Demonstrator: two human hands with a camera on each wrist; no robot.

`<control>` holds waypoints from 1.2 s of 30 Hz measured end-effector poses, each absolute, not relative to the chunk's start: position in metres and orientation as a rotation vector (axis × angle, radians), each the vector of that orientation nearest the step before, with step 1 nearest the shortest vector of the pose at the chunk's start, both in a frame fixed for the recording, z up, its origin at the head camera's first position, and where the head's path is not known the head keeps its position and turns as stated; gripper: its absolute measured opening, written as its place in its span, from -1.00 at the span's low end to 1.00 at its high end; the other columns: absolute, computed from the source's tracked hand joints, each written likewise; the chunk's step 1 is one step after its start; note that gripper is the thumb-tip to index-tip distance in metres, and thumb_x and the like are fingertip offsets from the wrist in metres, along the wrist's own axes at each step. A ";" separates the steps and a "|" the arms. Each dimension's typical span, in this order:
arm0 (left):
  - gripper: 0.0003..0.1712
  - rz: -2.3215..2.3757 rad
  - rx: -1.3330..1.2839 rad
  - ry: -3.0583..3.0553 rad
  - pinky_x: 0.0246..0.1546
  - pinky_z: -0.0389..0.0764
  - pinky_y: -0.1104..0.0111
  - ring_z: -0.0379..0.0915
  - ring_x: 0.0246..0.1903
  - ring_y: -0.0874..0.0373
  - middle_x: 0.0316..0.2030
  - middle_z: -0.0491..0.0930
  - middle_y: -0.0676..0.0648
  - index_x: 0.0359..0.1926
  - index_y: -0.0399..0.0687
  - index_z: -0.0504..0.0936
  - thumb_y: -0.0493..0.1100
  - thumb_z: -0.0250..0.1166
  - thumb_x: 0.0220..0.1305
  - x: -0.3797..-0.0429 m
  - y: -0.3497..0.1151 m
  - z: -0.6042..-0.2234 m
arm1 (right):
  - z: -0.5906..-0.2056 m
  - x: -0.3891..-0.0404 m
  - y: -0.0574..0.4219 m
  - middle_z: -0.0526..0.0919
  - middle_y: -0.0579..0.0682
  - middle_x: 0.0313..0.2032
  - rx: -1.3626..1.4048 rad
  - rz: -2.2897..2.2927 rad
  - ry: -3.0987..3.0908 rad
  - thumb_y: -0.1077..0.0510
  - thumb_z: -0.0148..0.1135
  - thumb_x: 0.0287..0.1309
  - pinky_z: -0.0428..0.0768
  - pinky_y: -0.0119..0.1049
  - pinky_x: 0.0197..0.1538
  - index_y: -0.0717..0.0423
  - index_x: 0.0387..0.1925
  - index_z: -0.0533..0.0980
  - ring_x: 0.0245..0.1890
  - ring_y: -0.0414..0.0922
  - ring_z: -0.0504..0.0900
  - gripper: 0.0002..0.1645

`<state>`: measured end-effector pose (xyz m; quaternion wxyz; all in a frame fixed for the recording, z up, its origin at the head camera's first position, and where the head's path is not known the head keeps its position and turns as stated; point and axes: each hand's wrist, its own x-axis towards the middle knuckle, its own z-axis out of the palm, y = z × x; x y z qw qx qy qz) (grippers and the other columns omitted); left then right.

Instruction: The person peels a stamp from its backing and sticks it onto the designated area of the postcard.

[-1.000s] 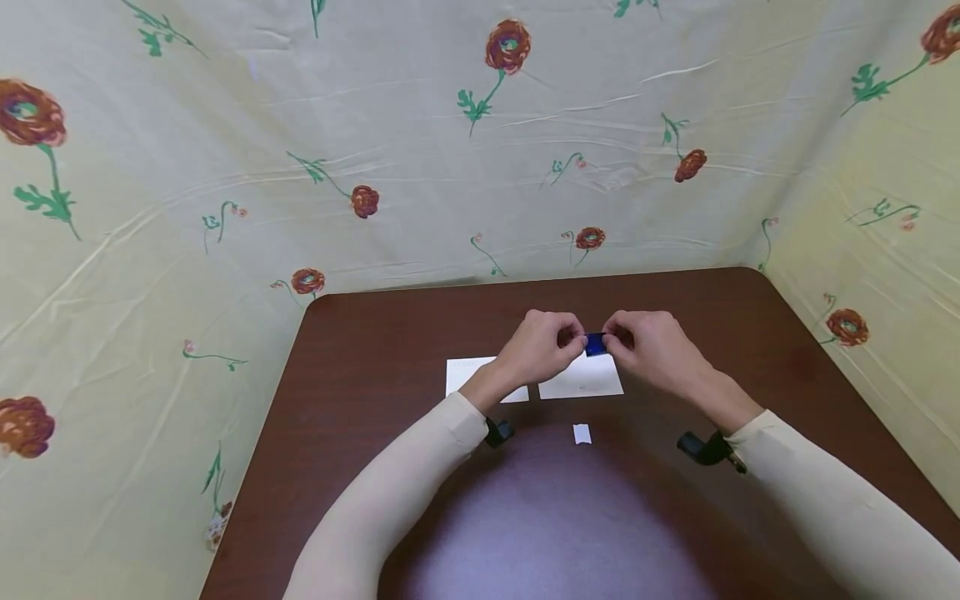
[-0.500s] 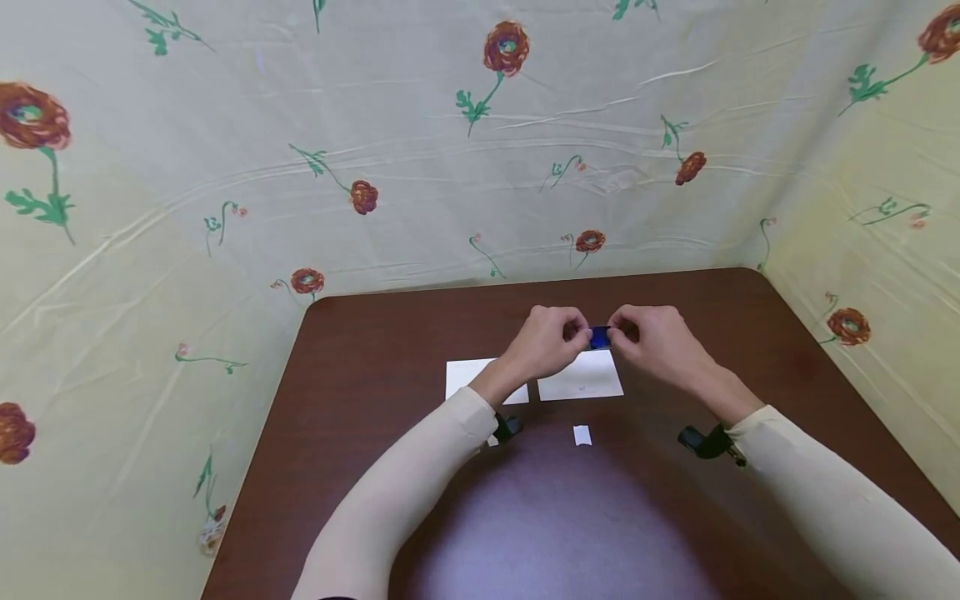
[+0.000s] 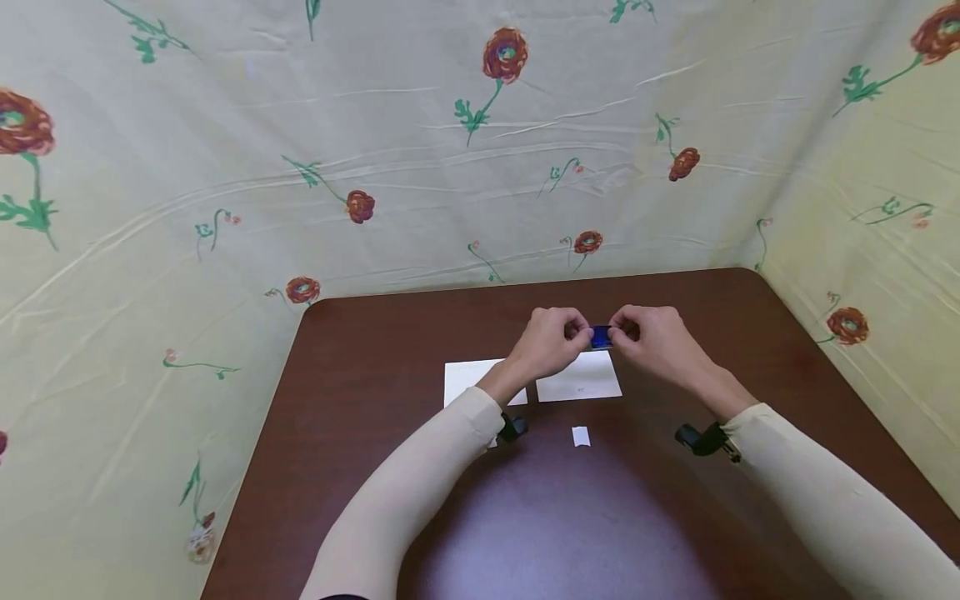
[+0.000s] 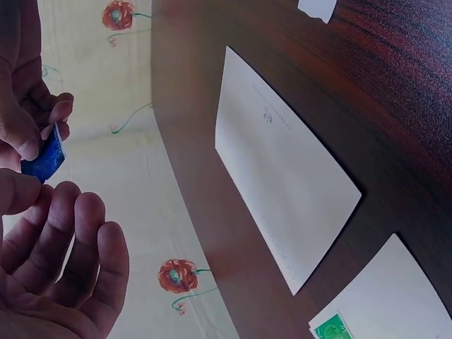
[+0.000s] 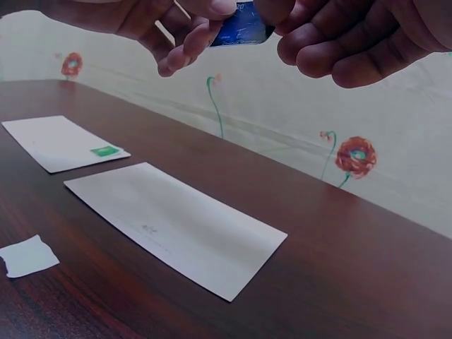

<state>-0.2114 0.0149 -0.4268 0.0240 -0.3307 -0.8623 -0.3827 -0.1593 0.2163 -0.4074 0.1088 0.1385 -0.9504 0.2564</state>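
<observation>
A small blue postage stamp (image 3: 602, 337) with a toothed edge is stretched between both hands, above the far edge of a white card (image 3: 579, 379). My left hand (image 3: 551, 342) pinches its left end between thumb and index finger. The right hand (image 3: 656, 340) pinches the opposite end the same way. In the left wrist view the other fingers of the left hand (image 4: 63, 268) are loosely spread below the stamp (image 4: 44, 159). Fingertips cover both ends of the stamp (image 5: 242, 27) in the right wrist view.
Beside the first card lies a second white card (image 3: 468, 379), partly behind the left forearm, with a green stamp (image 5: 106, 151) at its corner. Nearer on the brown table (image 3: 570, 517) lies a torn white paper scrap (image 3: 581, 436). Flowered sheeting (image 3: 420, 125) surrounds the table.
Over the last second both hands have shifted slightly right and away with the blue stamp, then held nearly still. More of the card's far part now shows beneath them.
</observation>
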 end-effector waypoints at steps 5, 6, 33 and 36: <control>-0.86 -1.197 -0.996 -2.694 -0.50 0.49 0.54 0.48 -0.54 0.35 -0.52 0.62 0.17 -0.30 -0.02 0.70 -0.09 0.29 0.36 -0.213 0.017 -0.430 | -0.411 -0.163 0.217 0.71 -0.01 -0.45 0.376 0.769 -2.813 0.14 0.27 0.27 0.59 -0.30 -0.39 0.15 -0.27 0.65 -0.50 -0.16 0.58 -0.86; -0.85 -1.201 -0.989 -2.699 -0.51 0.49 0.54 0.48 -0.54 0.35 -0.52 0.61 0.17 -0.30 -0.02 0.70 -0.09 0.29 0.36 -0.213 0.017 -0.431 | -0.412 -0.164 0.217 0.71 -0.01 -0.45 0.367 0.770 -2.819 0.15 0.27 0.27 0.59 -0.30 -0.39 0.15 -0.27 0.65 -0.50 -0.15 0.58 -0.86; -0.85 -1.175 -0.735 -2.821 -0.63 0.43 0.50 0.44 -0.59 0.32 -0.55 0.60 0.16 -0.32 0.02 0.72 -0.07 0.29 0.34 -0.209 0.052 -0.461 | -0.446 -0.179 0.244 0.66 0.03 -0.45 0.336 0.820 -2.940 0.11 0.22 0.32 0.53 -0.29 -0.43 0.18 -0.26 0.62 -0.51 -0.09 0.51 -0.81; -0.85 -1.172 -0.722 -2.825 -0.64 0.42 0.50 0.44 -0.59 0.32 -0.56 0.60 0.16 -0.34 0.02 0.72 -0.07 0.29 0.33 -0.208 0.054 -0.466 | -0.451 -0.180 0.247 0.66 0.03 -0.44 0.338 0.842 -2.957 0.11 0.21 0.32 0.53 -0.29 -0.44 0.19 -0.26 0.62 -0.51 -0.10 0.51 -0.80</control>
